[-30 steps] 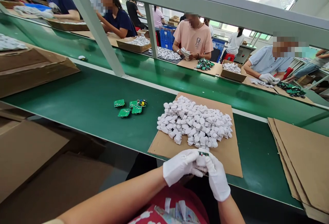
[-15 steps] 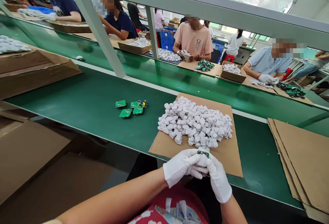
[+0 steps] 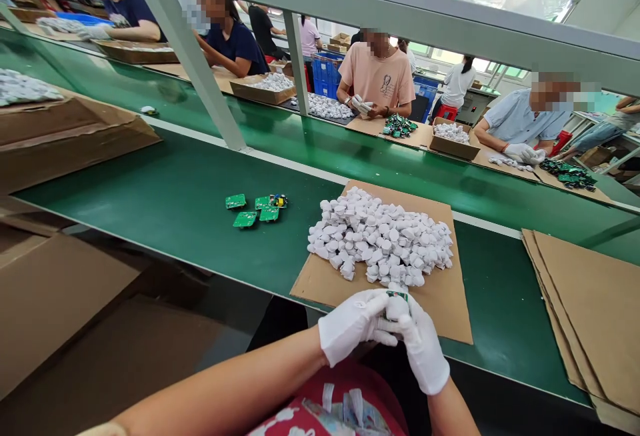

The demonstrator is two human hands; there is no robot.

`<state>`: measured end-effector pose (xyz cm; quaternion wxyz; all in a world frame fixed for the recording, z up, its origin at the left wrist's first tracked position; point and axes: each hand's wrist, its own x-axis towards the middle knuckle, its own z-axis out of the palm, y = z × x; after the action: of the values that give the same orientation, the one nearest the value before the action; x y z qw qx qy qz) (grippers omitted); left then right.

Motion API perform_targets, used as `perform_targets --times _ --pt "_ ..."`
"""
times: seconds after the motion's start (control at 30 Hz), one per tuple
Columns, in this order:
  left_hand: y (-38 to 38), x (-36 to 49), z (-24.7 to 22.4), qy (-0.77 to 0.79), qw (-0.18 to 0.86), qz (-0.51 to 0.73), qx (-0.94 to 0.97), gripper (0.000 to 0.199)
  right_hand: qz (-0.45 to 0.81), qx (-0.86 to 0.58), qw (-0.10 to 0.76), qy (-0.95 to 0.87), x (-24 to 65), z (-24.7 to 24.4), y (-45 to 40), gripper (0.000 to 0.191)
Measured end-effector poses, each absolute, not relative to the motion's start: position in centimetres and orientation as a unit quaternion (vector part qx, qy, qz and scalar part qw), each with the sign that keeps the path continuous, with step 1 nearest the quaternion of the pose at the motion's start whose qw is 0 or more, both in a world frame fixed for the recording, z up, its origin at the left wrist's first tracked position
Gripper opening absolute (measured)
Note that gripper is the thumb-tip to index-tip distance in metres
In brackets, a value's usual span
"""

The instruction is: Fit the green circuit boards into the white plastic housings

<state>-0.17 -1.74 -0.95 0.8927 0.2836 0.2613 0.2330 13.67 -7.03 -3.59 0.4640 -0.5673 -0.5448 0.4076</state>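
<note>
White gloves cover both hands, which meet at the near edge of a cardboard sheet point(image 3: 320, 279). Between them is a small white piece with a green circuit board point(image 3: 398, 296) at its top. My left hand point(image 3: 356, 323) has its fingers wrapped on the left side of this piece. From the right, my right hand point(image 3: 424, 346) grips the same piece. Just beyond the hands, a heap of white plastic pieces point(image 3: 383, 233) lies on the cardboard. Several green circuit boards point(image 3: 245, 220) rest on the green bench to the left of the heap.
Flat cardboard sheets point(image 3: 590, 303) lie at the right, and a cardboard box point(image 3: 75, 146) of white parts stands at the left. A slanted metal post point(image 3: 193, 56) rises from the bench point(image 3: 150, 203). Across the green belt point(image 3: 280, 136), several people work with gloved hands.
The held piece has turned slightly between my hands, showing more of its rounded white side. My fingers have shifted a little around it.
</note>
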Motion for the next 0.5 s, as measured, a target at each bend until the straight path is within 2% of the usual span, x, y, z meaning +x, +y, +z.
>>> perform_targets --times 0.13,0.27,0.5 --pt "-1.7 0.0 0.0 0.264 0.881 0.224 0.322 0.04 0.368 -0.616 0.429 -0.548 13.3 -3.0 -7.0 0.032" --pt "-1.7 0.1 0.5 0.31 0.867 0.213 0.327 0.04 0.442 -0.537 0.458 -0.554 13.5 -2.7 -6.9 0.04" --pt "-1.3 0.2 0.5 0.317 0.853 0.199 0.365 0.039 0.453 -0.564 0.459 -0.516 13.4 -2.1 -6.3 0.039"
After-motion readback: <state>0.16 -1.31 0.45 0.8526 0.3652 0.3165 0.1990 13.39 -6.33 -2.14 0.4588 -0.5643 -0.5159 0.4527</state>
